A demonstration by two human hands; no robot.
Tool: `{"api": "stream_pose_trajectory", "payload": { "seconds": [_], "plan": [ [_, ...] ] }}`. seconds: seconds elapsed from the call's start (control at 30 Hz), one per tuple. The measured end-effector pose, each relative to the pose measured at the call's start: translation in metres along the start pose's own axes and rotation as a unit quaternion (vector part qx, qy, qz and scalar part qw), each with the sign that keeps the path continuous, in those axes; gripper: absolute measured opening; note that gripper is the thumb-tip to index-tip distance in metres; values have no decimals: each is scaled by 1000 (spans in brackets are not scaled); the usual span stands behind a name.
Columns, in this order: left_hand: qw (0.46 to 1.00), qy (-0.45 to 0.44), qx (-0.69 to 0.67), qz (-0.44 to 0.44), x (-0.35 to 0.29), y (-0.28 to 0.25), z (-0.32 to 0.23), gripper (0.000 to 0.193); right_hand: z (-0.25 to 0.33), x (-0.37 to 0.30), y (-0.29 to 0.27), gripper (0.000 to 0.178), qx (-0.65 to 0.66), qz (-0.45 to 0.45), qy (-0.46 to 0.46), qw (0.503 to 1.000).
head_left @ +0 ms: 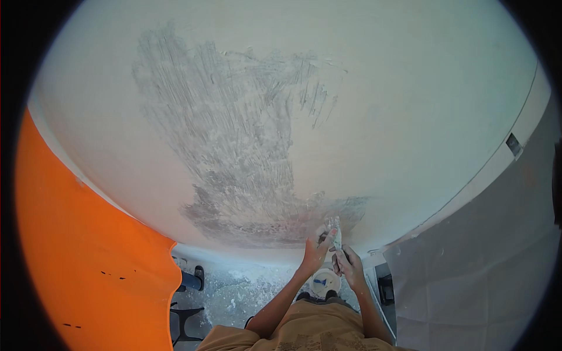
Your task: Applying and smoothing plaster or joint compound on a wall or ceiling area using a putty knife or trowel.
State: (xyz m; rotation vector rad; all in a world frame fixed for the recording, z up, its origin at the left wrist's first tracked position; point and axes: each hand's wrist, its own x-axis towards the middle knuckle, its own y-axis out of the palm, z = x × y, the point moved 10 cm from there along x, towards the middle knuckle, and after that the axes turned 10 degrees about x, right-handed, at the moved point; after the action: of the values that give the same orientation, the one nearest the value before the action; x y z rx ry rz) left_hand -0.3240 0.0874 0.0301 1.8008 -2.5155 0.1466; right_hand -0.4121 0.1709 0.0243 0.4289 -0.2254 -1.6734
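Close to the lower edge of a pale wall (398, 134), both my hands meet around a narrow putty knife (336, 227) smeared with white filler. My right hand (350, 264) is closed at its lower end. My left hand (316, 248) is curled beside the blade, its thumb against it; a small dark thing shows among those fingers, too small to name. Behind the hands, a grey streaked patch (234, 134) of thin filler spreads up the wall and to the left. Below them stands a round whitish bucket (314, 275) with something blue inside.
An orange sheet (88, 245) hangs at the left and a grey sheet (468, 269) at the right. Another person's dark shoe (199, 278) shows past the orange edge, above a black stand (186, 320). White splashes mark the floor (234, 292). A small dark opening (513, 144) sits far right.
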Motion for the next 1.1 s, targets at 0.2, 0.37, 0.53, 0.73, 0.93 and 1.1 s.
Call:
{"api": "stream_pose_trajectory", "payload": {
  "seconds": [0.2,0.37,0.53,0.73,0.93,1.1],
  "plan": [
    [999,-30,15,9,-3,10,-25,37,41,6,14,27,-147,-24,-113,982],
    [988,-74,-130,-46,7,12,-6,41,65,16,25,28,-289,-91,-203,931],
    [994,-21,9,-106,42,0,-29,39,71,48,18,24,-272,-127,-296,907],
    [985,-27,48,-161,50,-12,-31,37,58,65,20,21,-211,-139,-268,930],
    [985,-25,19,-171,66,-17,-98,37,102,77,34,21,-164,-135,-286,934],
    [985,-28,-1,-168,41,-9,-89,39,89,55,28,22,-170,-131,-266,940]
  ]
}}
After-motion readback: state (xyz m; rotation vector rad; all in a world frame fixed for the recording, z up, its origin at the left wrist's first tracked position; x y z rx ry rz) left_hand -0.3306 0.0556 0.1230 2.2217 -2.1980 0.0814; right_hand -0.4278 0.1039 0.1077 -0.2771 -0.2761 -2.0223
